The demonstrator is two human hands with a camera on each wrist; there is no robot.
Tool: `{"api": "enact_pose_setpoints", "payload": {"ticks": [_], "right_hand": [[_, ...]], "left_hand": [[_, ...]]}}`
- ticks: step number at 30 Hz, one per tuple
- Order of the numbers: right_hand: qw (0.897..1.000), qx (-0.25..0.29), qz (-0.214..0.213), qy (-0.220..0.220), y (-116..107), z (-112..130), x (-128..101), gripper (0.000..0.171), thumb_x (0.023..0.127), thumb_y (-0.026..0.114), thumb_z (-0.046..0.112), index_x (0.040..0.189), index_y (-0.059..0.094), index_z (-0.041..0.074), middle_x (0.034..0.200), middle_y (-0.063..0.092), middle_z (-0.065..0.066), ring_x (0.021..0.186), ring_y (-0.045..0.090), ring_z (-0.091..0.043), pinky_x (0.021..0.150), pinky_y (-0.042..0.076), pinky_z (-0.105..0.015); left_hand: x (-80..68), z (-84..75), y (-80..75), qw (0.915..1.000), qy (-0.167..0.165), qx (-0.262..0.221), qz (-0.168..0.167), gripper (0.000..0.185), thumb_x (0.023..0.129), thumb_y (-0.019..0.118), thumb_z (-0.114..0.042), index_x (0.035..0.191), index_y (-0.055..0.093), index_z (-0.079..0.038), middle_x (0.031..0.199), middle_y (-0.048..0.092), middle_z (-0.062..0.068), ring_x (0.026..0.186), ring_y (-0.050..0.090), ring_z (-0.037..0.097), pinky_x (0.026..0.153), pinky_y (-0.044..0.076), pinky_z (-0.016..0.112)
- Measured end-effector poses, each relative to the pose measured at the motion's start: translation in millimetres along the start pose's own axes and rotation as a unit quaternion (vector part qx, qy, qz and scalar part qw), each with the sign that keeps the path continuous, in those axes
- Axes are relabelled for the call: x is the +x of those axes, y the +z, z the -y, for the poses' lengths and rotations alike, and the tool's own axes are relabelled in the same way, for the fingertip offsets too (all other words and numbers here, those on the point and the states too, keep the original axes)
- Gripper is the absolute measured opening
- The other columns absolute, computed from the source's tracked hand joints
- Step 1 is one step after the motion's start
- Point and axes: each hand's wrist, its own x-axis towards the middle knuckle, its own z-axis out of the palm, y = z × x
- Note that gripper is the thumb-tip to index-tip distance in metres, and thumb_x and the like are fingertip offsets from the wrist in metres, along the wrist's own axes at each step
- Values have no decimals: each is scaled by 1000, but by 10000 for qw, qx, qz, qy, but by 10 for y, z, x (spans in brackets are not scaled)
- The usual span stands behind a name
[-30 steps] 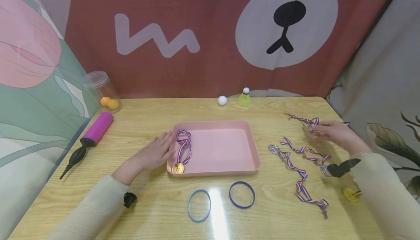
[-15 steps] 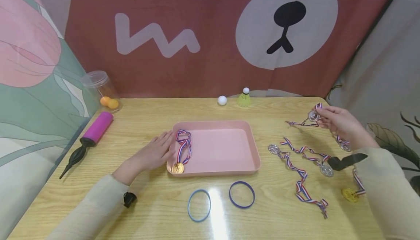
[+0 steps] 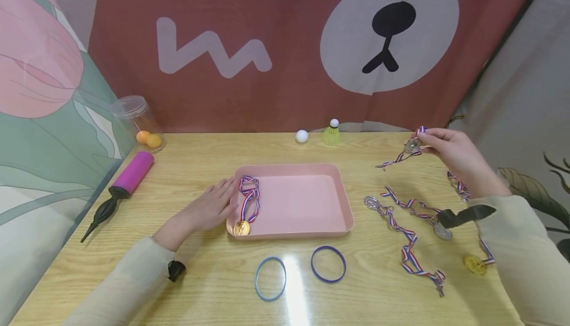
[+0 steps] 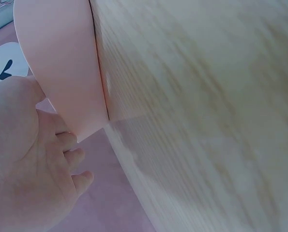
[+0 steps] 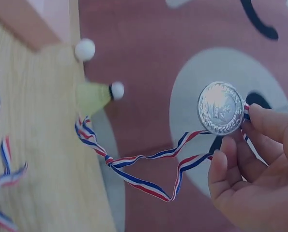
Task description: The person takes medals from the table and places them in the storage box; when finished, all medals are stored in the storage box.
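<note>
Below the right hand (image 3: 458, 160) on the table (image 3: 200, 286): two more silver medals with tangled ribbons (image 3: 409, 227) and a gold medal (image 3: 474, 264) near the sleeve; nothing blocks the hand. Beyond it, a shuttlecock (image 3: 331, 133) and white ball (image 3: 302, 136). Right fingers pinch a silver medal (image 5: 220, 108) at its top, ribbon (image 5: 134, 164) trailing down-left. Left hand (image 3: 209, 209) lies flat, fingers straight against the pink tray (image 3: 303, 207) edge beside a gold medal in the tray (image 3: 242, 228).
</note>
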Motion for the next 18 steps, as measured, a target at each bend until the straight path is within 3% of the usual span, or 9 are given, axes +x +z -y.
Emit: {"api": "enact_pose_setpoints", "payload": {"ticks": [5,10,12,18], "right_hand": [[9996,-102,-3,-274,188,215,-30,19,89,59,35,96,71,23,91,64,17,88,54,-4,74,46,-14],[9976,16,250,-639,394,378,-48,23,91,59,27,100,70,9,91,66,10,85,58,-8,76,48,-20],[9971,-87,346,-675,476,432,-56,23,90,60,28,99,69,10,91,66,10,85,59,-9,77,47,-20],[9879,379,1000,-1124,739,568,-98,12,91,60,16,95,68,8,90,68,5,81,60,-10,74,48,-20]], "left_hand": [[1,5,4,10000,8,25,2,57,100,34,-27,143,18,7,148,16,24,134,14,40,107,16,54],[3,16,13,10000,24,72,-10,57,100,35,-27,143,19,7,148,16,24,134,15,40,107,16,54],[2,19,14,10000,20,68,-12,57,100,34,-27,143,19,7,148,16,23,134,14,40,107,16,54],[2,19,10,10000,-20,65,25,57,100,34,-28,144,18,6,148,15,23,135,14,39,107,16,53]]}}
